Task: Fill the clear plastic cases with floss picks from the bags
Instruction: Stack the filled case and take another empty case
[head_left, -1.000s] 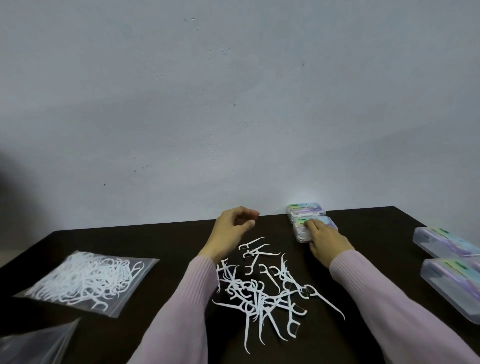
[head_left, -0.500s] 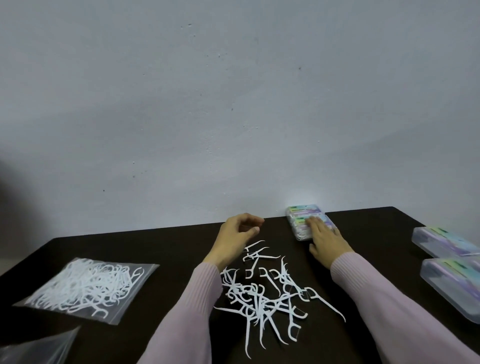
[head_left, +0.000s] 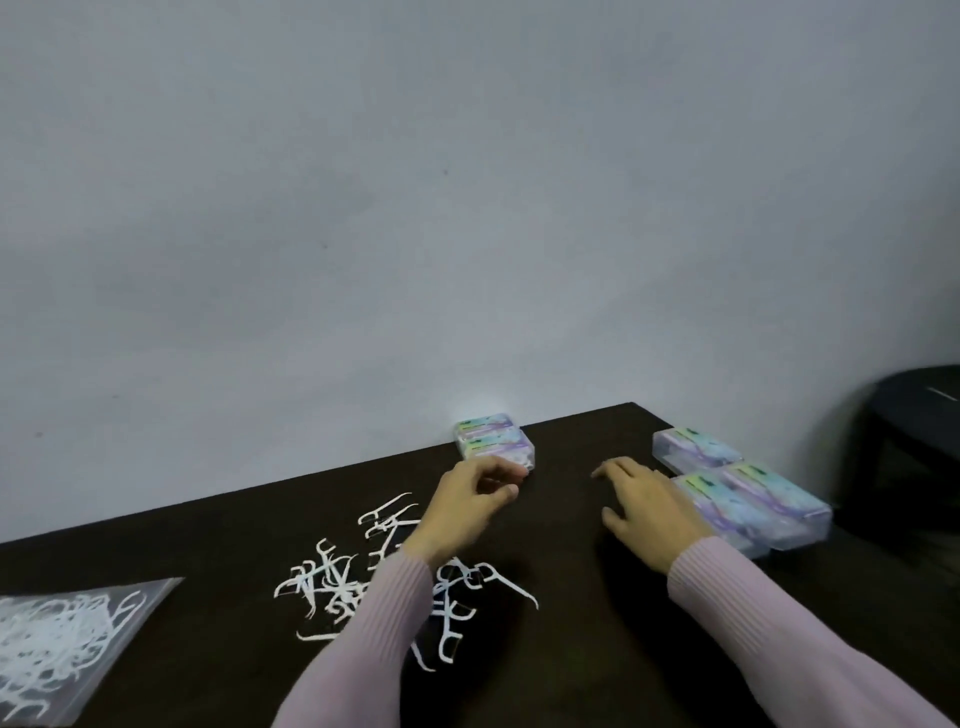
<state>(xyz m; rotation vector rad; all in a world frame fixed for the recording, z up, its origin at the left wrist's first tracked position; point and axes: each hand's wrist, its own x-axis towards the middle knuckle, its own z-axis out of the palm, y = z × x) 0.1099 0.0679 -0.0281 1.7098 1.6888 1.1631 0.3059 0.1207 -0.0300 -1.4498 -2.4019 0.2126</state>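
Floss picks (head_left: 363, 582) beneath left forearm (head_left: 374, 623)

Bare table (head_left: 566, 519) between loose floss picks (head_left: 363, 577) and cases (head_left: 748, 499).

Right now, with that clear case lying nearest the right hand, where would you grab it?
Across its two long sides, from above. The nearest clear case lies flat, and another case sits tight along its far side, so start at the free near end beside the right hand.
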